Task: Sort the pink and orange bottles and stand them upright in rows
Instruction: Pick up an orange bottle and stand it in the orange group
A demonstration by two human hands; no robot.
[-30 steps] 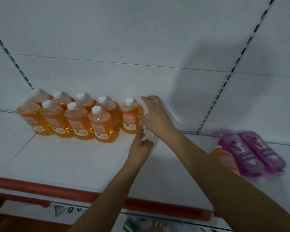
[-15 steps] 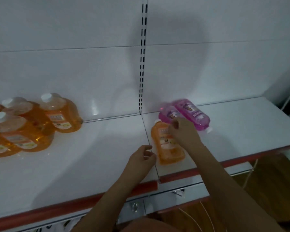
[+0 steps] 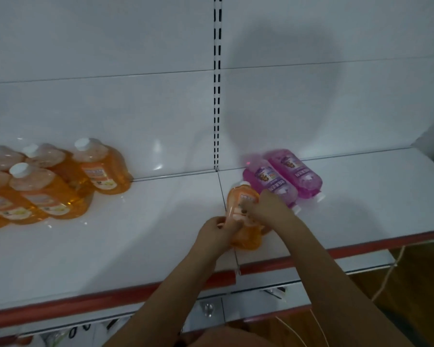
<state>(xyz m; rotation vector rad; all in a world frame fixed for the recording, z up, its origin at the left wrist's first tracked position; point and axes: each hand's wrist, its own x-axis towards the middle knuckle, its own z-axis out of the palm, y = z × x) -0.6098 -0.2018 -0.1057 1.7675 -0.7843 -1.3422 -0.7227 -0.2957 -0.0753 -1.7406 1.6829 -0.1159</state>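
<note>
Both hands, left (image 3: pixel 217 230) and right (image 3: pixel 267 205), grip a fallen orange bottle (image 3: pixel 243 216) near the shelf's (image 3: pixel 135 246) front edge; next, likely, stand it beside the orange rows (image 3: pixel 53 186), before the pink bottles (image 3: pixel 283 179).

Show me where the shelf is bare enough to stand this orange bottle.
Bare shelf lies between the upright orange bottles and the held orange bottle. More lies right of the pink bottles. Crowded: far left.
</note>
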